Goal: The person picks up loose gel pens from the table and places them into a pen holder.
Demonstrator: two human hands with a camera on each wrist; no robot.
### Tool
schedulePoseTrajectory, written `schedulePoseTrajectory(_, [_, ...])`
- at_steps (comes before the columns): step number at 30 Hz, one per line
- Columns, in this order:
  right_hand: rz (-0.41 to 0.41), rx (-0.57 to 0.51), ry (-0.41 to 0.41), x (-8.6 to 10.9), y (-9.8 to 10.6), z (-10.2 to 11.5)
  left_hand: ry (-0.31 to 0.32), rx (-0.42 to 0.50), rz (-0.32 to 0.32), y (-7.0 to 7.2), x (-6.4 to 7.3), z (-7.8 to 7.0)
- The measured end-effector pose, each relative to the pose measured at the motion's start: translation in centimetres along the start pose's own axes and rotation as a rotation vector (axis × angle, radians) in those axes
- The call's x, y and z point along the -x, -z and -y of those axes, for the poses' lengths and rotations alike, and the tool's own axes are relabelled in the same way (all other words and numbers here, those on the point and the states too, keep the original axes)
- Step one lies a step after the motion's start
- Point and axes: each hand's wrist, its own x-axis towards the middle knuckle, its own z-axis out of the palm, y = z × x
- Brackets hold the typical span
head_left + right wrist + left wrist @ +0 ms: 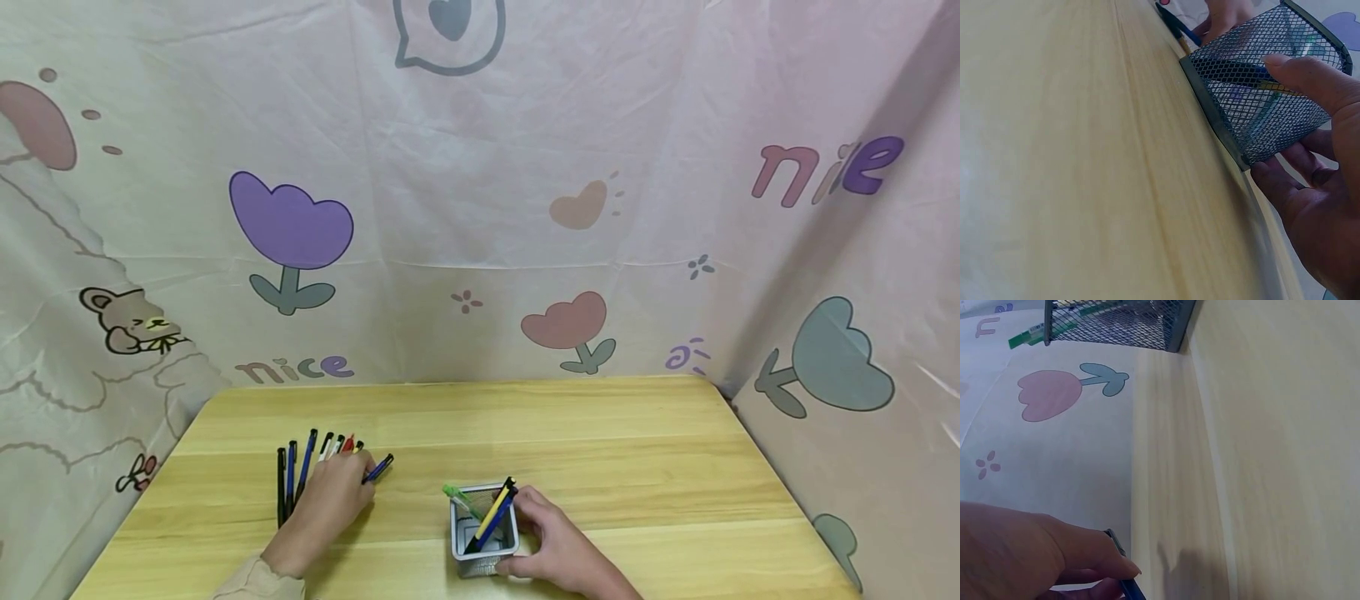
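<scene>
My left hand (333, 496) pinches a blue pen (379, 468) with a black end, tilted up to the right. In the left wrist view, the thumb and fingers close around that blue pen (1132, 589). On the table stands a square metal mesh pen holder (474, 569), and my right hand (553, 543) grips its right side, thumb at the near side. Inside it lean a green pen (459, 500), a yellow pen (491, 514) and a dark blue pen (497, 525). The right wrist view shows fingers around the mesh wall (1235, 106).
Beside and partly under the left hand lies a row of pens: a black pen (281, 492), blue pens (291, 477), white pens (325, 447) and a red pen (348, 445). A printed cloth (450, 208) hangs behind the wooden table (637, 450) and along its sides.
</scene>
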Motion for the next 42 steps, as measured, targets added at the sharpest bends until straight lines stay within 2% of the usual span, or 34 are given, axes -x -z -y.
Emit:
schedulePoseTrajectory(5, [-0.003, 0.007, 0.002, 0.0, 0.0, 0.0, 0.007, 0.02, -0.012, 0.4, 0.0, -0.6])
schedulePoseTrajectory(13, [-0.005, 0.02, 0.005, 0.0, 0.0, -0.1, 0.018, 0.106, -0.022, 1.4, 0.1, -1.8])
schedulePoseTrajectory(21, [-0.001, 0.028, 0.011, -0.1, 0.0, -0.1, 0.027, 0.171, -0.08, 2.3, 0.5, -3.5])
schedulePoseTrajectory(27, [-0.005, 0.032, 0.005, 0.0, 0.0, -0.2, 0.0, 0.233, -0.129, 3.3, 0.8, -5.0])
schedulePoseTrajectory(31, [-0.007, 0.032, 0.005, 0.0, 0.0, -0.2, -0.027, 0.241, -0.16, 3.9, 1.2, -5.9])
schedulePoseTrajectory(36, [-0.004, 0.022, 0.007, 0.0, -0.1, -0.2, -0.033, 0.262, -0.168, 4.5, 1.5, -6.6])
schedulePoseTrajectory(42, [-0.003, 0.024, 0.011, 0.0, -0.1, -0.2, -0.031, 0.334, -0.167, 5.0, 1.9, -7.4])
